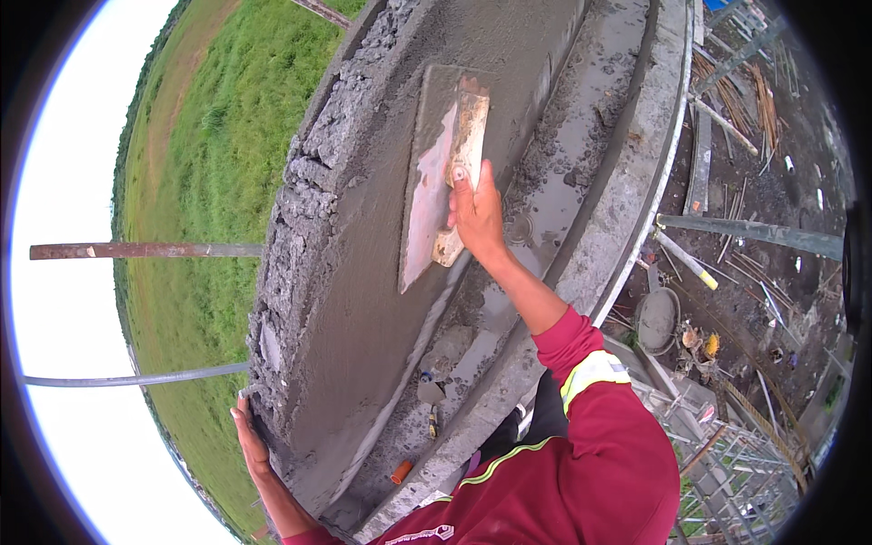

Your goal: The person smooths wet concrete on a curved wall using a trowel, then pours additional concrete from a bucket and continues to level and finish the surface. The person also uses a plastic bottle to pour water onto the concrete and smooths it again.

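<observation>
My right hand [477, 213] is wrapped round the worn wooden handle of a plastering float [425, 204]. The float's flat plate, smeared with mortar, lies against the wet grey mortar face [350, 295] of a curved wall. At the lower left, my left hand [252, 443] is beside the wall's rough, crumbly top edge [304, 186], fingers stretched out and holding nothing visible. Part of that palm is hidden by the wall edge.
A wet concrete channel [495, 318] runs along the wall's foot, holding a small trowel [431, 392] and an orange pipe piece [401, 471]. Metal poles [145, 250] stick out past the wall over grass. Far below right are scaffolding [727, 490], a round pan [657, 320] and debris.
</observation>
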`<state>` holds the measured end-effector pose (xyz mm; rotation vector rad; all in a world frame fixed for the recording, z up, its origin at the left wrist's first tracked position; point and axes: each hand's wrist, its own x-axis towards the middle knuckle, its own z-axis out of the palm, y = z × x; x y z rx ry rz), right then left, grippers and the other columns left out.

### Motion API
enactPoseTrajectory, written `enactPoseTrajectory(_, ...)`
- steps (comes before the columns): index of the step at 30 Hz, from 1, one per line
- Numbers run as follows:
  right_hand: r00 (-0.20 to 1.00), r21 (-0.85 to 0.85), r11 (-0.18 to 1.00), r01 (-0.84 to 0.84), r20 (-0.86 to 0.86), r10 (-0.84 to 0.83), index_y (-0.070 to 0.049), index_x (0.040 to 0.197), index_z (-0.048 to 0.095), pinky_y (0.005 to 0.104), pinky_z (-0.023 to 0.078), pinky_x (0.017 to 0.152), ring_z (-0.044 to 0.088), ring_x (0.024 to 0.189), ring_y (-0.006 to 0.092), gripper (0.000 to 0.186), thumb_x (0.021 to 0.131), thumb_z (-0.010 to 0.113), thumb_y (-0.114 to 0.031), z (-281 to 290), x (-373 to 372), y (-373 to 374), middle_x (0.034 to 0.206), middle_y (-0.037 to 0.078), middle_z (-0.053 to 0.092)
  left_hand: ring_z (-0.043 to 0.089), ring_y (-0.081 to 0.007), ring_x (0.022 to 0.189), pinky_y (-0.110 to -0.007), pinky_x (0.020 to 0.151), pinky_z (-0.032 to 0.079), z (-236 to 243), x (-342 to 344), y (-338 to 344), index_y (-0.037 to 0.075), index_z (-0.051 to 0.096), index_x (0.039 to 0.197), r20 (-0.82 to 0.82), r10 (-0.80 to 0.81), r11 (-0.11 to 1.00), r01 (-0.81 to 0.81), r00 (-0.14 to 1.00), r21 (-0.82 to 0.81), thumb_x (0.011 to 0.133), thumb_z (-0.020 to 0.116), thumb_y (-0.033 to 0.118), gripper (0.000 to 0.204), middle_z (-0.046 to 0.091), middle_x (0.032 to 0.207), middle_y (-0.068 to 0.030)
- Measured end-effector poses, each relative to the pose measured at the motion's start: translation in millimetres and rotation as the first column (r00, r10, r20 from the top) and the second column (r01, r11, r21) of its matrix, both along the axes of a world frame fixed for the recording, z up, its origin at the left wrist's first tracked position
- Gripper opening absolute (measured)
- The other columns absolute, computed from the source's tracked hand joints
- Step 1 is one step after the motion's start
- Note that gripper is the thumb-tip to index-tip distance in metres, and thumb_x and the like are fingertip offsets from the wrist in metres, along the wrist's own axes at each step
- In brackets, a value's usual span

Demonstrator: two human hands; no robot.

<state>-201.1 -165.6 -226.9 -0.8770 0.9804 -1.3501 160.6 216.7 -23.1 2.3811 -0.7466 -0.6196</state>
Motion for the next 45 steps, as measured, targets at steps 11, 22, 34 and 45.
enactPoseTrajectory(11,0.997,0.287,0.958,-0.006,-0.068,0.027,-0.006,0.116,0.047,0.0299,0.046,0.046,0.048,0.054,0.0100,0.026,0.109,0.046,-0.031,-30,-42,-74,0.069,0.000,0.048,0.025,-0.0296,0.151,-0.039,0.124,0.013,-1,1,-1,-0.013,0.024,0.154,-0.153,0.023,0.994,-0.039,0.988,-0.099,0.102,0.024,0.070,0.097,0.026,0.162,-0.0236)
enactPoseTrajectory(22,0.990,0.040,0.997,0.059,0.125,-0.063,-0.006,0.109,0.046,0.0318,0.047,0.044,0.048,0.048,0.0125,0.025,0.107,0.048,-0.030,-42,-80,-196,0.068,0.004,0.050,0.028,-0.0302,0.150,-0.038,0.123,0.016,-6,3,0,-0.014,0.027,0.152,-0.138,0.016,0.993,-0.032,0.990,-0.113,0.101,0.025,0.072,0.100,0.030,0.160,-0.0250)
enactPoseTrajectory(34,0.921,0.488,0.859,-0.155,0.386,-0.053,-0.005,0.117,0.044,0.0298,0.047,0.048,0.048,0.053,0.0104,0.028,0.108,0.047,-0.031,-72,76,145,0.072,0.002,0.049,0.025,-0.0297,0.151,-0.039,0.124,0.014,-6,2,-2,-0.013,0.022,0.154,-0.152,0.050,0.990,-0.069,0.987,-0.121,0.099,0.026,0.074,0.102,0.026,0.162,-0.0235)
enactPoseTrajectory(45,0.999,0.524,0.850,0.054,-0.028,-0.046,-0.001,0.112,0.047,0.0364,0.049,0.046,0.052,0.054,0.0167,0.023,0.099,0.053,-0.019,-125,-55,-56,0.075,0.007,0.052,0.032,-0.0272,0.147,-0.039,0.123,0.018,-13,8,4,-0.006,0.037,0.152,0.013,0.094,0.990,-0.092,0.995,-0.109,0.102,0.024,0.070,0.091,0.037,0.158,-0.0184)
